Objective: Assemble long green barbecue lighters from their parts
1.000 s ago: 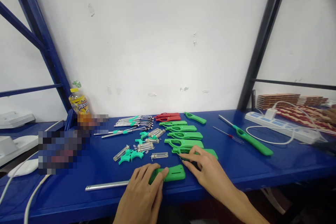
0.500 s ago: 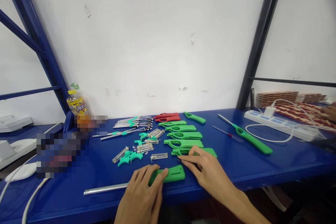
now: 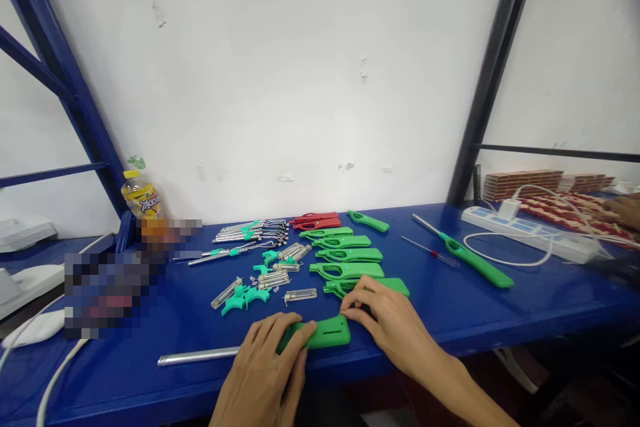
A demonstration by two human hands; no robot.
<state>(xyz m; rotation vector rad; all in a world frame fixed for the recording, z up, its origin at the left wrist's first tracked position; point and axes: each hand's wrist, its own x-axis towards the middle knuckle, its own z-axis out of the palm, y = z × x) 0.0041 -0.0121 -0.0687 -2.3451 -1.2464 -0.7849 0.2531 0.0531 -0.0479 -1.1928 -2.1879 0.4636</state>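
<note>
A green lighter body with a long metal tube lies near the front edge of the blue table. My left hand lies over its middle, fingers curled down on the green handle. My right hand rests just right of the handle's end, fingertips pinched together beside it; what they pinch is too small to make out. Behind my right hand is a row of green lighter shells, with two red shells at the back.
Teal triggers and small metal parts lie left of the shells, with metal tubes behind. An assembled green lighter, a power strip with white cable, and a yellow bottle stand around.
My right hand has drawn back from the nearest green shell toward the end of the held lighter. The left hand has stayed on the handle. The view tilted slightly.
</note>
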